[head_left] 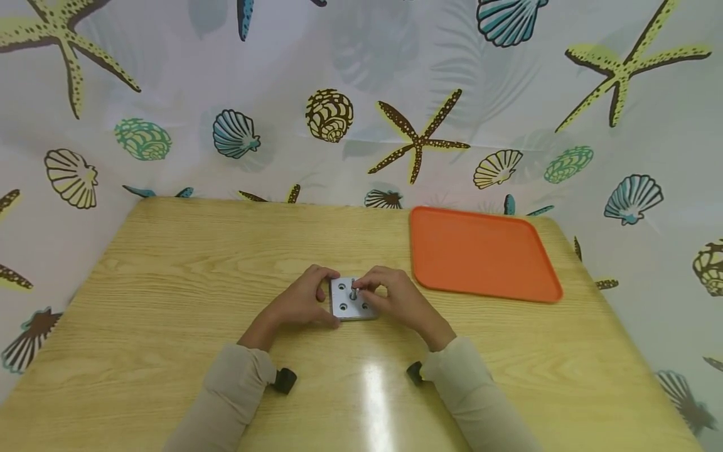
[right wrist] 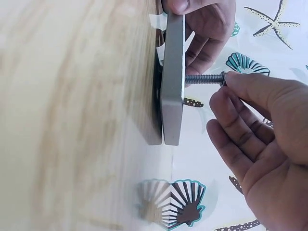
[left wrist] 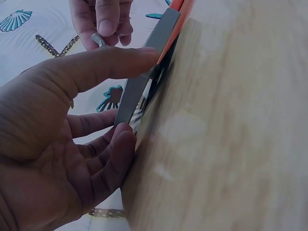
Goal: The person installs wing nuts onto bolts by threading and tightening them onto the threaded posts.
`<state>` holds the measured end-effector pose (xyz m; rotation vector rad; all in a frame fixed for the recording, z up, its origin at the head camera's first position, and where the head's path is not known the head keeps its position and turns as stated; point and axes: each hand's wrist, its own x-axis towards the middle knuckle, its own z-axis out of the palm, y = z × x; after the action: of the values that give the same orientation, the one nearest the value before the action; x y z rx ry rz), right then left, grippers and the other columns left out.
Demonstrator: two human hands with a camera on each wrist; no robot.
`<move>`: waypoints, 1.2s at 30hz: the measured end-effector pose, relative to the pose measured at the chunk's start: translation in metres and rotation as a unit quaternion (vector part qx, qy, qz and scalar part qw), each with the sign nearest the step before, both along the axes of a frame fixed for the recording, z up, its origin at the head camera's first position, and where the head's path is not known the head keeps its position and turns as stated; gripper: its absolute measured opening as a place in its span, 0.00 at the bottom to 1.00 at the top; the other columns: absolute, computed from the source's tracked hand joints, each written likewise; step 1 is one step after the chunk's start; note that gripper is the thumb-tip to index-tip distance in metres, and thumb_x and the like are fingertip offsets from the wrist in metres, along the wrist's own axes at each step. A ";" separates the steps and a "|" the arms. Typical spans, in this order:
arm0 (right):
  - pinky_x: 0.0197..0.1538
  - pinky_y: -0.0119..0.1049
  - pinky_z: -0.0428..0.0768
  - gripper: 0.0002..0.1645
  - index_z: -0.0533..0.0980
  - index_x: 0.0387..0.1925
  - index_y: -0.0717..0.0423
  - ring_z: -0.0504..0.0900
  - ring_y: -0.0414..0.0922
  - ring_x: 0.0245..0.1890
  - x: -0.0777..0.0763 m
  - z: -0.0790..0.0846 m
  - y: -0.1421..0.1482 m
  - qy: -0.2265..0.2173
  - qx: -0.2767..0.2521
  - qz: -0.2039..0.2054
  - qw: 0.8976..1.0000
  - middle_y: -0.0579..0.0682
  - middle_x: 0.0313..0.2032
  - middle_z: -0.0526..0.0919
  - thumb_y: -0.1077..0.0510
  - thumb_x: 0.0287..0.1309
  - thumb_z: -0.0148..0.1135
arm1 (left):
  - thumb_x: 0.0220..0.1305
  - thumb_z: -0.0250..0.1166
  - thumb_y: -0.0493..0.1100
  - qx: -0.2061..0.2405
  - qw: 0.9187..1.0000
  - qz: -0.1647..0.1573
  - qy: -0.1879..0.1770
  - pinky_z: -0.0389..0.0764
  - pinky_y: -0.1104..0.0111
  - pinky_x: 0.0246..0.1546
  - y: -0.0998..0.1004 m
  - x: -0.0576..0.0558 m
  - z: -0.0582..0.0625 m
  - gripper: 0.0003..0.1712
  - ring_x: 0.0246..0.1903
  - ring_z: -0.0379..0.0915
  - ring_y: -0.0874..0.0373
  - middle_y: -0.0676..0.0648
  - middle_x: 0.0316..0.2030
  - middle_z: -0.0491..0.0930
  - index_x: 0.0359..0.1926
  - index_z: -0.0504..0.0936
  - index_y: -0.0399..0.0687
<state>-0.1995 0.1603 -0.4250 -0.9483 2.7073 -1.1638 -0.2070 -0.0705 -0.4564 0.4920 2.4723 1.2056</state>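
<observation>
A person's two hands meet at a square metal plate (head_left: pixel 353 310) near the middle of a wood-grain table (head_left: pixel 198 282); whether it lies flat or slightly raised cannot be told. The left hand (head_left: pixel 302 301) grips the plate at its left side, thumb on the near edge and fingers at the far one. The right hand (head_left: pixel 395 295) pinches the head of a threaded bolt (right wrist: pixel 204 79) between thumb and forefinger, its other fingers curved loosely beside it. The bolt stands upright at the plate's centre, much of its thread exposed above the surface. Countersunk holes (head_left: pixel 343 307) show around it. An orange tray (head_left: pixel 486 254) lies at the table's far right, well apart from the hands. Beige sleeves (head_left: pixel 477 395) cover both forearms, with a small black device (head_left: pixel 284 380) at each wrist. White fabric (head_left: pixel 282 75) printed with starfish and seashells hangs behind.
</observation>
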 end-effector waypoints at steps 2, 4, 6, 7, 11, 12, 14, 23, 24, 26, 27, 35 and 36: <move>0.44 0.33 0.81 0.07 0.85 0.42 0.57 0.81 0.40 0.36 0.000 -0.002 0.000 0.006 -0.002 -0.007 1.000 0.50 0.38 0.86 0.63 0.62 0.66 | 0.44 0.83 0.45 0.002 1.000 0.001 0.001 0.69 0.66 0.41 0.000 0.000 0.000 0.50 0.40 0.65 0.56 0.45 0.51 0.68 0.67 0.69 0.44; 0.44 0.36 0.81 0.06 0.85 0.39 0.57 0.81 0.41 0.38 0.000 -0.003 -0.001 0.014 -0.005 -0.014 1.000 0.50 0.39 0.85 0.62 0.61 0.68 | 0.44 0.83 0.45 0.001 1.000 0.002 0.002 0.69 0.66 0.41 0.001 0.001 0.000 0.49 0.40 0.65 0.56 0.46 0.51 0.68 0.67 0.69 0.45; 0.48 0.40 0.82 0.05 0.86 0.38 0.57 0.82 0.44 0.42 0.001 -0.005 -0.002 0.021 -0.008 -0.021 1.000 0.51 0.41 0.84 0.62 0.60 0.69 | 0.44 0.83 0.44 0.001 1.000 0.002 0.001 0.69 0.66 0.41 0.001 0.001 -0.001 0.49 0.40 0.65 0.56 0.46 0.51 0.68 0.67 0.69 0.45; 0.50 0.42 0.82 0.05 0.86 0.37 0.57 0.83 0.46 0.44 0.001 -0.005 -0.002 0.024 -0.008 -0.023 0.999 0.52 0.42 0.84 0.62 0.59 0.69 | 0.44 0.83 0.44 0.002 1.000 0.002 0.001 0.69 0.66 0.40 0.001 0.001 -0.001 0.49 0.40 0.65 0.56 0.46 0.50 0.68 0.67 0.69 0.45; 0.55 0.46 0.81 0.05 0.86 0.38 0.58 0.84 0.49 0.50 0.000 -0.005 -0.003 0.023 -0.004 -0.028 0.999 0.55 0.47 0.86 0.63 0.60 0.68 | 0.44 0.82 0.44 0.002 1.000 -0.002 0.003 0.69 0.66 0.40 0.001 0.001 -0.001 0.49 0.40 0.65 0.56 0.46 0.50 0.68 0.67 0.69 0.45; 0.55 0.45 0.82 0.05 0.86 0.38 0.58 0.85 0.49 0.49 0.000 -0.005 -0.003 0.022 -0.004 -0.028 0.999 0.54 0.47 0.86 0.62 0.60 0.68 | 0.44 0.83 0.44 0.002 1.000 -0.003 0.004 0.69 0.66 0.40 0.001 0.001 -0.002 0.49 0.40 0.64 0.56 0.46 0.50 0.68 0.67 0.69 0.45; 0.53 0.43 0.83 0.05 0.85 0.39 0.58 0.86 0.47 0.47 0.000 -0.005 -0.003 0.017 -0.002 -0.030 0.999 0.53 0.46 0.87 0.62 0.61 0.68 | 0.44 0.82 0.45 0.002 1.000 -0.003 0.004 0.69 0.66 0.40 0.001 0.001 -0.002 0.49 0.39 0.64 0.56 0.46 0.50 0.68 0.67 0.69 0.45; 0.48 0.38 0.84 0.05 0.81 0.39 0.58 0.86 0.43 0.40 -0.001 -0.006 -0.004 0.004 -0.013 -0.045 0.999 0.51 0.39 0.87 0.63 0.61 0.67 | 0.44 0.83 0.45 -0.005 1.000 0.007 -0.002 0.68 0.66 0.40 0.003 0.000 -0.001 0.49 0.41 0.65 0.56 0.46 0.50 0.67 0.67 0.69 0.47; 0.48 0.38 0.84 0.06 0.80 0.40 0.58 0.86 0.44 0.39 -0.001 -0.006 -0.004 0.003 -0.014 -0.045 0.999 0.51 0.39 0.87 0.63 0.61 0.67 | 0.44 0.83 0.45 -0.006 1.000 0.007 -0.001 0.68 0.66 0.40 0.003 0.000 -0.001 0.49 0.41 0.64 0.56 0.46 0.50 0.67 0.67 0.69 0.47; 0.47 0.37 0.84 0.08 0.80 0.43 0.60 0.87 0.44 0.39 -0.002 -0.005 -0.003 0.001 -0.011 -0.047 0.999 0.53 0.40 0.87 0.64 0.61 0.67 | 0.44 0.83 0.45 -0.009 1.000 0.008 0.001 0.68 0.66 0.40 0.003 -0.001 0.000 0.49 0.40 0.64 0.56 0.46 0.50 0.67 0.67 0.69 0.47; 0.47 0.37 0.84 0.09 0.81 0.43 0.60 0.87 0.44 0.39 -0.002 -0.005 -0.003 0.001 -0.010 -0.047 0.999 0.53 0.41 0.87 0.64 0.61 0.67 | 0.44 0.83 0.45 -0.009 1.000 0.008 0.002 0.68 0.66 0.40 0.003 -0.001 0.000 0.49 0.40 0.64 0.56 0.46 0.50 0.67 0.67 0.69 0.47; 0.44 0.31 0.83 0.08 0.83 0.42 0.60 0.86 0.42 0.37 -0.002 -0.004 0.001 0.008 -0.005 -0.046 0.999 0.53 0.40 0.88 0.63 0.62 0.66 | 0.44 0.83 0.45 -0.001 1.000 0.011 -0.013 0.68 0.65 0.40 0.002 -0.001 -0.001 0.48 0.40 0.64 0.56 0.46 0.48 0.67 0.66 0.70 0.47; 0.43 0.31 0.83 0.07 0.83 0.42 0.60 0.86 0.42 0.37 -0.002 -0.004 0.001 0.008 -0.005 -0.047 0.999 0.53 0.39 0.88 0.63 0.63 0.65 | 0.44 0.83 0.45 0.001 1.000 0.010 -0.014 0.68 0.65 0.40 0.002 0.000 -0.001 0.48 0.40 0.64 0.56 0.46 0.48 0.67 0.66 0.70 0.47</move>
<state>-0.2013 0.1611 -0.4289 -0.8441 2.7884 -1.1910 -0.2072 -0.0681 -0.4575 0.4495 2.4572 1.2152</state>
